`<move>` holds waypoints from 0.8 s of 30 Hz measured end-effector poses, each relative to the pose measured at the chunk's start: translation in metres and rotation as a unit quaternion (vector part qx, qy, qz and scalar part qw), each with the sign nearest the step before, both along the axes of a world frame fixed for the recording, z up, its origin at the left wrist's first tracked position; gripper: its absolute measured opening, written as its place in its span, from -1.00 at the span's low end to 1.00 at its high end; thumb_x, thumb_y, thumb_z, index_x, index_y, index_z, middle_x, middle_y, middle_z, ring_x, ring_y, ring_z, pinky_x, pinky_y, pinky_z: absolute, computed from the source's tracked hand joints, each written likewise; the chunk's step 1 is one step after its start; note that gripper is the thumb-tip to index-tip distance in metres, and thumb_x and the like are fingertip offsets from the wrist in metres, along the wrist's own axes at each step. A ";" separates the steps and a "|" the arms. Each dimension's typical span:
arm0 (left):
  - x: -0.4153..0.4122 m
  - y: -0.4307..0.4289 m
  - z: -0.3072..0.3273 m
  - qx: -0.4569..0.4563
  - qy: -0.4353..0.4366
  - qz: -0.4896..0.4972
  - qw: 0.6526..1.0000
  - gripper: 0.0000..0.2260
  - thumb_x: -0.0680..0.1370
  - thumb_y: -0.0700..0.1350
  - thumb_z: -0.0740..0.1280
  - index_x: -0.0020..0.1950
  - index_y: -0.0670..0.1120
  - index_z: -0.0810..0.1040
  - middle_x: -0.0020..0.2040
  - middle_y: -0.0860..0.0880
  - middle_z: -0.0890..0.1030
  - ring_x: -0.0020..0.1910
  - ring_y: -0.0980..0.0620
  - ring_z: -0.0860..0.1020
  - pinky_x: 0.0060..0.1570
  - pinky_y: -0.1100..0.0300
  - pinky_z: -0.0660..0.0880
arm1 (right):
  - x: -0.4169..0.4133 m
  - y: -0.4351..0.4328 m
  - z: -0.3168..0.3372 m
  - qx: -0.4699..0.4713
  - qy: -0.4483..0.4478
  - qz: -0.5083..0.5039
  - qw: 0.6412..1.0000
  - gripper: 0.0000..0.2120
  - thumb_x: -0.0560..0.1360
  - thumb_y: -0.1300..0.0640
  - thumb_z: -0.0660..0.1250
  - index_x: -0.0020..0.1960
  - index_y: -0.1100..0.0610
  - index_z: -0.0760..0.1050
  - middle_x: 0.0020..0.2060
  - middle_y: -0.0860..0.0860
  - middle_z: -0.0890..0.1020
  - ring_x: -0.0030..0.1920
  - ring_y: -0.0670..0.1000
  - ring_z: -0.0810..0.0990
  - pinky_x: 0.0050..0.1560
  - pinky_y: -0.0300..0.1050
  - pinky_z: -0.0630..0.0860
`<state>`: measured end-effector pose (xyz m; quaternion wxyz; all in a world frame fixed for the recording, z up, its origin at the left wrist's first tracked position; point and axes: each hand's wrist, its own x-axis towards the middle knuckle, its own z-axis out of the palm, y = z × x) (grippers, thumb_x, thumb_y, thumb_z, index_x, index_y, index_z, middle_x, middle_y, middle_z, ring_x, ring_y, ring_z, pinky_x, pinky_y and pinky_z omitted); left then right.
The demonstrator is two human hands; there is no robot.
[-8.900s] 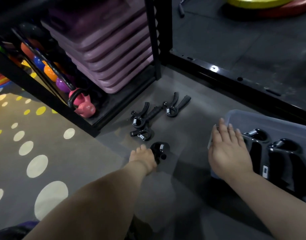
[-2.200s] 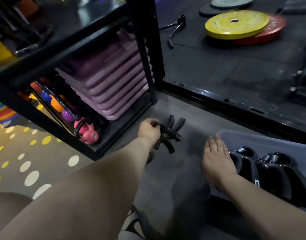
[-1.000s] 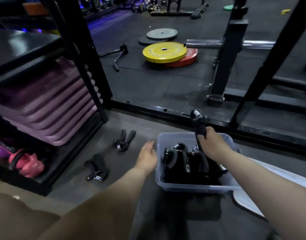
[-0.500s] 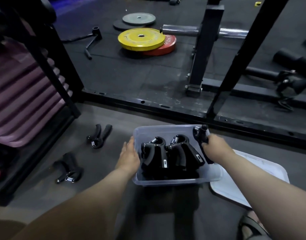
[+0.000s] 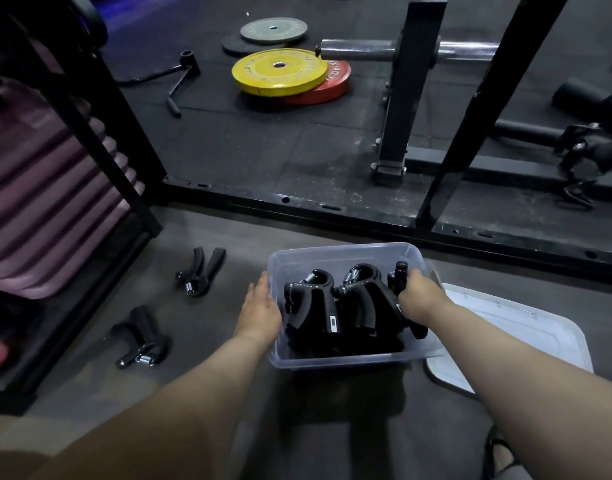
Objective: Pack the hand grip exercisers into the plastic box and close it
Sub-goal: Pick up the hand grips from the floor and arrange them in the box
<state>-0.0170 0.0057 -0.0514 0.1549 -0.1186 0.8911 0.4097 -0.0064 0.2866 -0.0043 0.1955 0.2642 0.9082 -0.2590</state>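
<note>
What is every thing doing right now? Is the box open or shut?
box, open, lid off.
lid, flat on floor, right of box.
packed grips, standing inside box.
held grip, in right hand, at box's right end.
far grip, on floor, unpacked.
near grip, on floor, unpacked.
left hand, flat against box's left wall.

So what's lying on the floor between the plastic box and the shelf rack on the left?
A far exerciser and a near exerciser lie loose on the grey floor, in the head view.
</note>
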 end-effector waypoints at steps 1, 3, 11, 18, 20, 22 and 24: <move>0.000 0.000 0.001 0.001 -0.001 0.003 1.000 -0.54 0.68 -0.07 -0.01 0.59 0.17 0.07 0.62 0.04 0.01 0.59 0.03 0.00 0.51 0.06 -0.01 | 0.001 -0.001 0.000 -0.017 -0.003 -0.010 1.000 -0.70 0.57 0.23 0.11 0.29 0.25 0.31 0.17 0.25 0.52 0.19 0.24 0.50 0.17 0.00 0.41; 0.001 0.002 0.002 0.008 0.000 0.010 1.000 -0.55 0.68 -0.07 0.00 0.59 0.15 0.09 0.62 0.04 0.02 0.59 0.02 0.01 0.50 0.09 -0.01 | 0.003 -0.003 -0.001 -0.055 -0.021 -0.027 0.998 -0.79 0.61 0.26 0.09 0.21 0.30 0.33 0.06 0.23 0.52 0.12 0.19 0.47 0.13 -0.07 0.39; 0.000 0.002 0.004 0.023 0.004 0.020 1.000 -0.56 0.69 -0.05 0.01 0.59 0.11 0.13 0.61 0.04 0.06 0.58 0.01 0.04 0.50 0.06 0.02 | 0.005 0.005 -0.008 -0.132 -0.082 -0.049 0.987 -0.70 0.57 0.15 0.00 -0.04 0.19 0.49 -0.04 0.20 0.55 -0.03 0.19 0.54 -0.02 0.05 0.52; 0.000 0.000 0.002 0.024 0.000 0.019 1.000 -0.56 0.68 0.00 0.00 0.57 0.15 0.15 0.60 0.05 0.12 0.55 -0.05 0.16 0.51 -0.04 0.12 | 0.007 0.003 -0.015 -0.166 -0.124 -0.103 0.973 -0.36 0.50 -0.29 -0.06 0.38 0.04 0.40 0.26 0.05 0.48 0.22 0.11 0.46 0.28 0.08 0.38; 0.000 -0.001 0.003 0.022 -0.001 0.018 1.000 -0.56 0.68 0.00 0.00 0.57 0.15 0.15 0.60 0.04 0.13 0.55 -0.05 0.16 0.52 -0.03 0.12 | 0.005 0.006 -0.020 -0.162 -0.134 -0.110 0.971 -0.27 0.44 -0.35 -0.09 0.45 0.02 0.34 0.37 0.10 0.45 0.28 0.16 0.47 0.29 0.15 0.39; -0.001 -0.002 0.003 0.021 0.000 0.015 1.000 -0.56 0.68 -0.02 0.01 0.58 0.13 0.15 0.60 0.03 0.12 0.56 -0.04 0.14 0.52 0.01 0.10 | 0.006 0.003 -0.017 -0.162 -0.143 -0.112 0.970 -0.26 0.49 -0.37 -0.12 0.49 0.03 0.28 0.39 0.14 0.43 0.29 0.20 0.47 0.24 0.16 0.41; -0.001 -0.003 0.003 0.022 -0.002 0.013 1.000 -0.56 0.68 -0.03 0.02 0.58 0.12 0.15 0.60 0.02 0.11 0.56 -0.04 0.13 0.53 0.02 0.09 | 0.007 -0.003 -0.011 -0.171 -0.153 -0.114 0.967 -0.24 0.51 -0.39 -0.15 0.52 0.04 0.24 0.38 0.19 0.43 0.27 0.25 0.47 0.17 0.20 0.42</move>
